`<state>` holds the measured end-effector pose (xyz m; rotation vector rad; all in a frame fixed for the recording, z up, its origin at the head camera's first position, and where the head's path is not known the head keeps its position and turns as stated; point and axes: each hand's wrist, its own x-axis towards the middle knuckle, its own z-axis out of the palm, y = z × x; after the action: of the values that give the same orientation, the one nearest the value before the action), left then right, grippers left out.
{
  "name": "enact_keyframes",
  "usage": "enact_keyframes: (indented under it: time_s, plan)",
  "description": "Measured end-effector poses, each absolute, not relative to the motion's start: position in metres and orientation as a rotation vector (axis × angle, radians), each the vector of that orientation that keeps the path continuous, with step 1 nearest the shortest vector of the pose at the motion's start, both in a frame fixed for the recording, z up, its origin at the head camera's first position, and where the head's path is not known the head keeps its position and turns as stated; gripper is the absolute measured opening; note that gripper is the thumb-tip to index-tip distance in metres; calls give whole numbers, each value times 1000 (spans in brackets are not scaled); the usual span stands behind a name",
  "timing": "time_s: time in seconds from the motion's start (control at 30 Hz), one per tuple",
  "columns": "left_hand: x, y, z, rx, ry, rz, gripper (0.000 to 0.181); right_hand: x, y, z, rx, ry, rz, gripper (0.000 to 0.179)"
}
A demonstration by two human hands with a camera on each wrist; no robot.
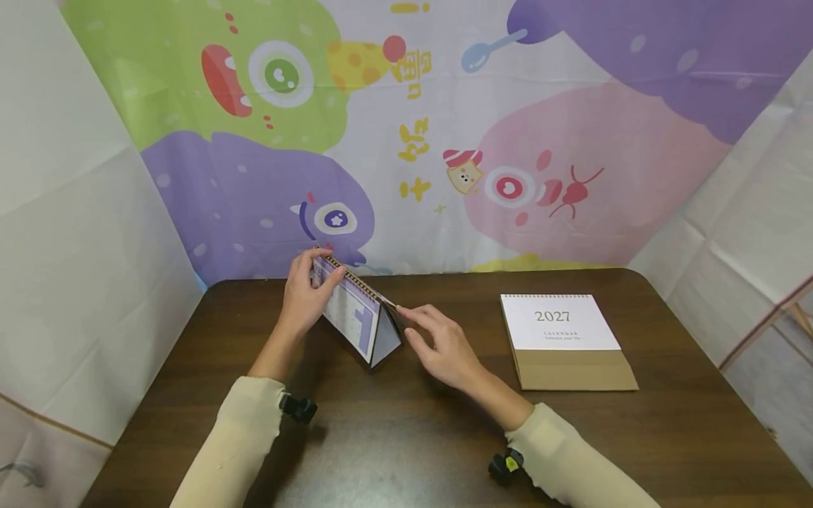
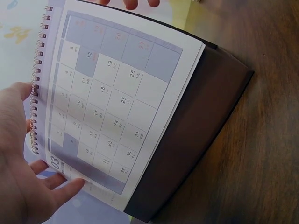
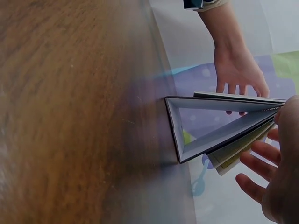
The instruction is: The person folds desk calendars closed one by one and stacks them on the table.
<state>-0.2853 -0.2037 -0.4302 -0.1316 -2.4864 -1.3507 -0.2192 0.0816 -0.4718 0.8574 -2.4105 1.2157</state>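
Note:
A desk calendar [image 1: 348,307] with a spiral binding stands as a tent on the left half of the table, its right end towards me. In the left wrist view, its March page [image 2: 103,102] shows a purple-and-white date grid. My left hand [image 1: 303,293] holds the binding at the far end, thumb on the near side. My right hand [image 1: 444,346] is at the near end, its forefinger touching the top corner and its thumb lower and apart. Loose pages [image 3: 240,147] hang away from the back board in the right wrist view.
A second calendar [image 1: 562,324], white with "2027" on a tan base, stands at the table's right. The brown table [image 1: 406,437] meets a cartoon-printed cloth [image 1: 413,233] at its back edge. White cloth walls [image 1: 82,176] flank both sides.

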Motion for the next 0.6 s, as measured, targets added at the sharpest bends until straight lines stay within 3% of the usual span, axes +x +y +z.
enact_keyframes:
  time_s: [0.6]
  plan:
    - [-285,-203,-430,-146,-2461,-1351,51,-219,81,-473,834,-2361,1226,52]
